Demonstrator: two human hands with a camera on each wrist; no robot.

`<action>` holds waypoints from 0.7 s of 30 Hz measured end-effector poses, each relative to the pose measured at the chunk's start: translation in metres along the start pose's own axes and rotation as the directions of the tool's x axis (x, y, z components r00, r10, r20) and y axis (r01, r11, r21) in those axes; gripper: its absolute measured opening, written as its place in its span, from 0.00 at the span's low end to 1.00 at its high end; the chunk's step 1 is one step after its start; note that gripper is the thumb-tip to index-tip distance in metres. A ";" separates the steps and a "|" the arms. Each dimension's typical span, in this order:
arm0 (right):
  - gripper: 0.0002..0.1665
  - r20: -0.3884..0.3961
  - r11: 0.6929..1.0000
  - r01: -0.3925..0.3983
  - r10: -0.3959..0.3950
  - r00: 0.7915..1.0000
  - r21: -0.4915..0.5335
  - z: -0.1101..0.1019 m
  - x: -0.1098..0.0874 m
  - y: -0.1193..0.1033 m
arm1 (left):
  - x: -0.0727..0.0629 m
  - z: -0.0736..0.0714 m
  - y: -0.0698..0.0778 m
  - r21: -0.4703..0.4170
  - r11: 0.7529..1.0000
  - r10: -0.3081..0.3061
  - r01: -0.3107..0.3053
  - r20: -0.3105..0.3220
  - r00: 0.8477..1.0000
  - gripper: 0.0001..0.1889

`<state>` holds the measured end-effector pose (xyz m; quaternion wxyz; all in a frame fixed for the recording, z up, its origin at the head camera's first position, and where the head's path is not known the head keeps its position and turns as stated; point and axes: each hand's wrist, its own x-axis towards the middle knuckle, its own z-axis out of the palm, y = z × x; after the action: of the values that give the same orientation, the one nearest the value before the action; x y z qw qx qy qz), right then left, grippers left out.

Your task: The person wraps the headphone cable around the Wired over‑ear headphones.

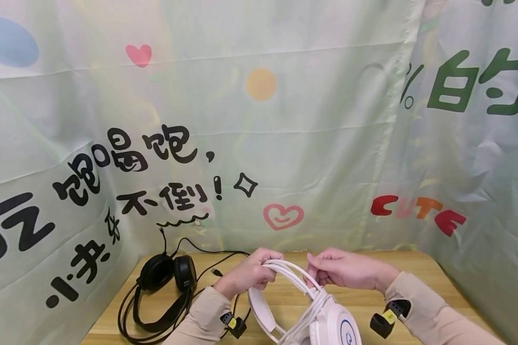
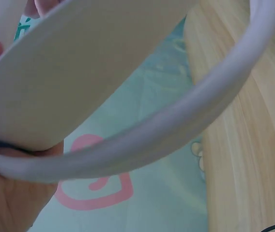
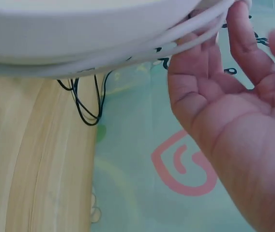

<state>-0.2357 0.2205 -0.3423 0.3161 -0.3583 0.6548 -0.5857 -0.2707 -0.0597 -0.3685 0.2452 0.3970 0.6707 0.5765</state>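
Note:
White over-ear headphones are held up above the table, with a white cable wound round the band and ear cup. My left hand grips the top of the headband, its fingers curled round it. In the left wrist view, the headband's broad inner pad and thin outer hoop fill much of the picture. My right hand is at the band's right side. In the right wrist view its curled fingers hook the white cable strands, while the thumb stands apart.
Black headphones lie at the table's left, their black cable looped around and behind them. A small black plug lies near my left wrist. The wooden table ends at a printed fabric curtain behind and at both sides.

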 end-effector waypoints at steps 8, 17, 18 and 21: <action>0.32 -0.130 0.992 -0.014 -0.002 0.992 -0.125 0.003 -0.003 -0.006 | 0.002 -0.001 -0.003 0.036 0.998 -0.040 0.044 -0.108 0.993 0.05; 0.18 -0.252 0.926 -0.046 -0.055 0.966 -0.376 0.010 0.002 -0.015 | 0.008 0.003 -0.003 0.077 0.992 -0.081 0.099 -0.215 0.973 0.06; 0.19 -0.266 0.915 -0.051 -0.063 0.962 -0.400 0.011 0.002 -0.015 | 0.009 0.004 -0.003 0.079 0.991 -0.086 0.107 -0.228 0.970 0.07; 0.17 -0.300 0.872 -0.055 -0.108 0.948 -0.487 0.015 0.006 -0.016 | 0.012 0.008 -0.001 0.078 0.990 -0.090 0.115 -0.269 0.959 0.08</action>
<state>-0.2251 0.2071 -0.3283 0.0972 -0.3367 0.8186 -0.4551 -0.2719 -0.0452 -0.3691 0.1645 0.2920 0.7431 0.5792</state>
